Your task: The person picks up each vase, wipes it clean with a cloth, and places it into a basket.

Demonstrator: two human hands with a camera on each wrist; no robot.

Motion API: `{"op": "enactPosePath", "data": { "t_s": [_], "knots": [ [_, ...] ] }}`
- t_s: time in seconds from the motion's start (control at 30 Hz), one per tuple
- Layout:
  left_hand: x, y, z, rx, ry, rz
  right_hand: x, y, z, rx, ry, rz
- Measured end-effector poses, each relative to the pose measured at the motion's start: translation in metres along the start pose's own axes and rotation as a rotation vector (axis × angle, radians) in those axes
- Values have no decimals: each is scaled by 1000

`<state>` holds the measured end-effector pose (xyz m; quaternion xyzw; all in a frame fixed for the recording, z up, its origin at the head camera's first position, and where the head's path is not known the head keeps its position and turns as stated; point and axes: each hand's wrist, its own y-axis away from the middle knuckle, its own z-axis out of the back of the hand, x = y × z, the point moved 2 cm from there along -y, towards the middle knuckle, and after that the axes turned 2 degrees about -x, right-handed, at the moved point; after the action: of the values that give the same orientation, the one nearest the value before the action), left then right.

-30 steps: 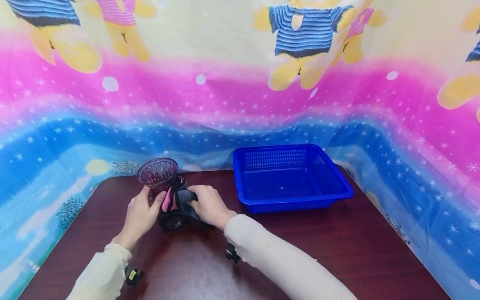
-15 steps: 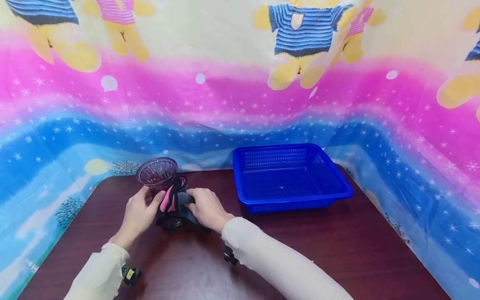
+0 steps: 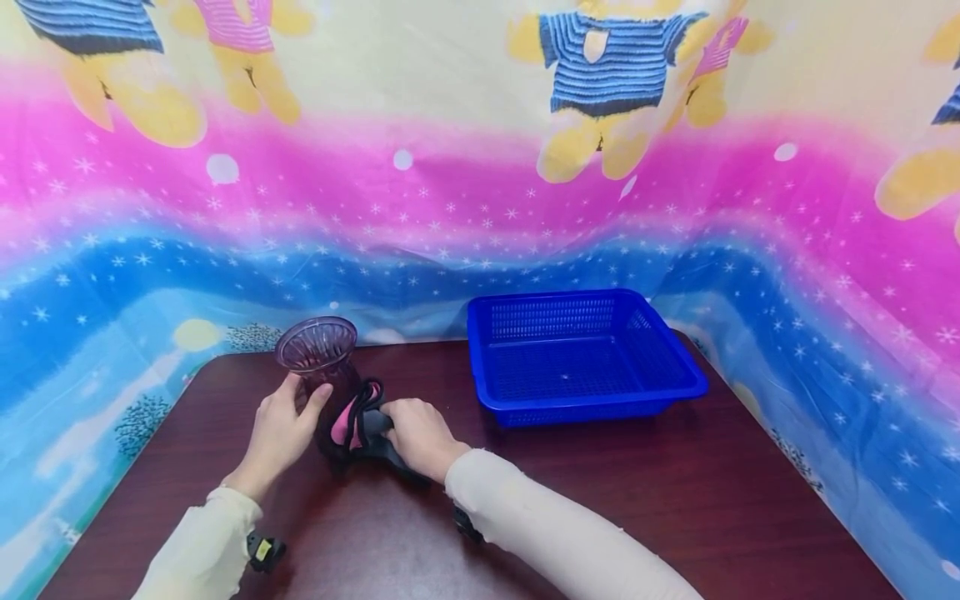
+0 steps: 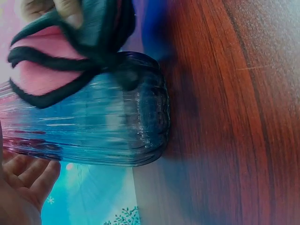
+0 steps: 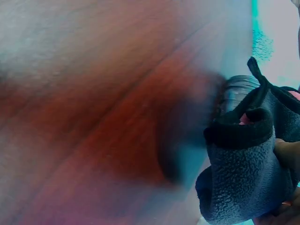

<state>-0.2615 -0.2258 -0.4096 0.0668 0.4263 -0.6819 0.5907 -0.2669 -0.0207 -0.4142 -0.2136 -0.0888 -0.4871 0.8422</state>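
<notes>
A purple-tinted, ribbed glass vase (image 3: pixel 317 346) with a wide flared rim stands upright at the table's left side. My left hand (image 3: pixel 277 429) holds it below the rim, thumb and fingers on either side. In my right hand (image 3: pixel 425 437) is a bunched cloth (image 3: pixel 378 423), grey on one side and pink on the other, with black edging. In the left wrist view, the cloth (image 4: pixel 51 61) lies against the side of the vase (image 4: pixel 108 126) near its base. The right wrist view shows the fleecy grey cloth (image 5: pixel 239 173) pinched in the fingers, partly covering the vase.
A blue plastic basket (image 3: pixel 592 408) with perforated walls stands at the back right of the dark red-brown wooden table (image 3: pixel 570 492). A printed curtain (image 3: pixel 420 200) hangs round the back and sides.
My right hand has moved the cloth slightly down and to the right along the vase. The left hand and the vase have stayed almost in place.
</notes>
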Motion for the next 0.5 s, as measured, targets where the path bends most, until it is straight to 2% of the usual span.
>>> {"op": "enactPosePath", "data": {
  "t_s": [0.3,0.5],
  "knots": [
    [1,1,-2,1,4,-8,-7,8,-17,74,100,-15],
    [2,0,-3,9,-3,0,-10,6,-20,82,84,-4]
  ]
}}
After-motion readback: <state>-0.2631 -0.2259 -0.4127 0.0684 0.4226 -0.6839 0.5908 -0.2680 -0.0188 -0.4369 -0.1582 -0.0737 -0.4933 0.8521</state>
